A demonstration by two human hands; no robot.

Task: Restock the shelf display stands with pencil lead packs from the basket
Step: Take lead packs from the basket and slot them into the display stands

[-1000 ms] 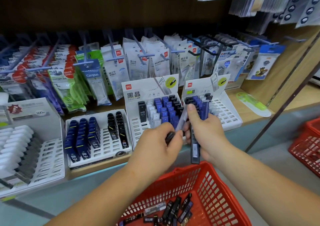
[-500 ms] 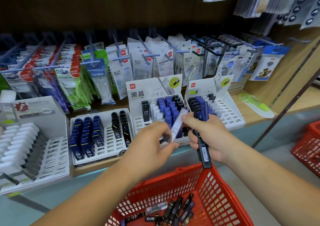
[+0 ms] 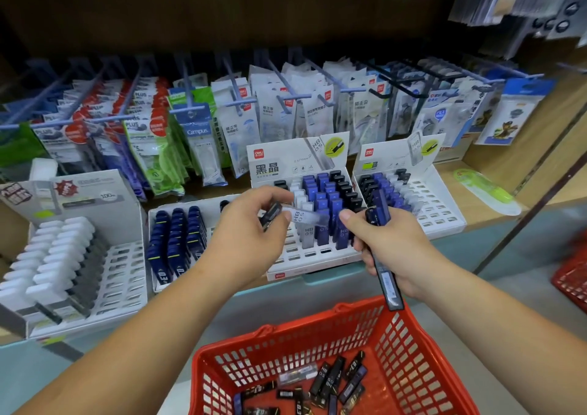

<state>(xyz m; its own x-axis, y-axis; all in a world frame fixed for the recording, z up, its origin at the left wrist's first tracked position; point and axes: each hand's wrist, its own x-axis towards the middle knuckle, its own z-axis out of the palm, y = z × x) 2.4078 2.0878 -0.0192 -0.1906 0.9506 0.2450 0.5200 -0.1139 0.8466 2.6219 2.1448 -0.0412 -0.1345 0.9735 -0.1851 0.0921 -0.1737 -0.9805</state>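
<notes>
Pencil lead pack (image 3: 305,219), clear, is pinched by the left hand (image 3: 244,240) just above the display stand (image 3: 279,160), the right hand (image 3: 390,249) gripping blue packs (image 3: 386,275) beside it; likely risk: bundle slips, or wrong-colour slot chosen.

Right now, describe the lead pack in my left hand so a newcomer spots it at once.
Find the red basket at the bottom, then the middle white display stand above it. In front of that stand the left hand pinches a clear lead pack by its black cap. Unlike the dark blue packs gripped in the right hand, it is see-through and printed HB 0.5.
</notes>
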